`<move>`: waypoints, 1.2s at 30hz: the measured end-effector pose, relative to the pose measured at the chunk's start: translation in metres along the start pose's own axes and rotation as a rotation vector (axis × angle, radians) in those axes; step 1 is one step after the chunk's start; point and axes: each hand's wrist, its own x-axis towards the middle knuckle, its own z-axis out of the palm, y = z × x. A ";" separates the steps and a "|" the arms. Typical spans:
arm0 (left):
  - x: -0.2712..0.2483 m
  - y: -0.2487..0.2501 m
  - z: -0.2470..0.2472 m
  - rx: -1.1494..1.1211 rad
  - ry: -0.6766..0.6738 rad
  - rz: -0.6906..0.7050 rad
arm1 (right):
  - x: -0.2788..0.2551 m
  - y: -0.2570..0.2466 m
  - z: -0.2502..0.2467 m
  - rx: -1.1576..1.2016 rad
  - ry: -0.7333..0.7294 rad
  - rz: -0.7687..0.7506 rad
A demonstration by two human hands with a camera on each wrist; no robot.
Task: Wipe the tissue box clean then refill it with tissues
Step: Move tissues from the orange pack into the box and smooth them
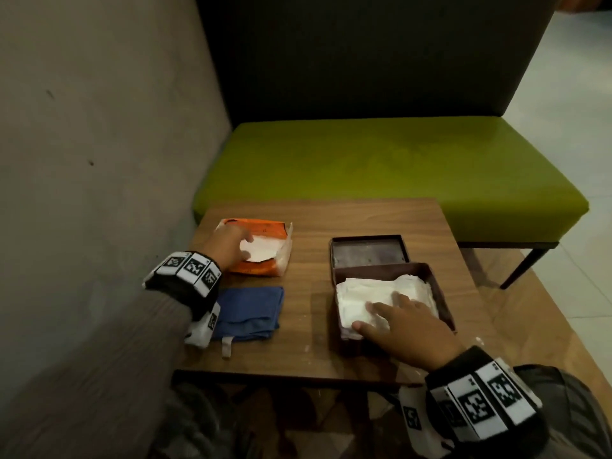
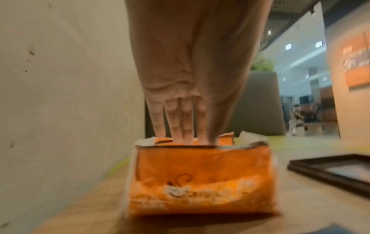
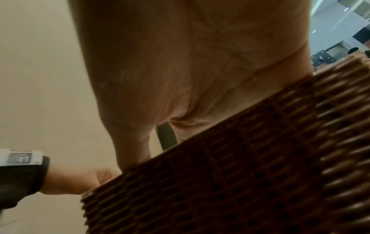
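Observation:
The brown woven tissue box [image 1: 442, 294] stands open on the right of the table, with a stack of white tissues [image 1: 364, 289] inside. My right hand [image 1: 397, 316] lies flat on those tissues, fingers spread; in the right wrist view its palm [image 3: 190, 63] hangs over the woven wall [image 3: 260, 158]. An opened orange tissue pack [image 1: 265, 226] sits at the far left. My left hand [image 1: 243, 241] reaches into its top, straight fingers [image 2: 180, 123] going down into the pack [image 2: 200, 182], their tips hidden. White tissue [image 1: 261, 251] shows in the opening.
The box's dark lid [image 1: 367, 251] lies upside down just behind the box. A folded blue cloth [image 1: 248, 313] rests near the front left of the wooden table [image 1: 331, 217]. A wall [image 1: 99, 127] borders the left; a green bench [image 1: 381, 160] stands beyond.

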 end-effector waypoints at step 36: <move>0.014 0.010 -0.008 0.095 0.184 0.028 | -0.002 -0.002 0.002 -0.018 0.009 0.020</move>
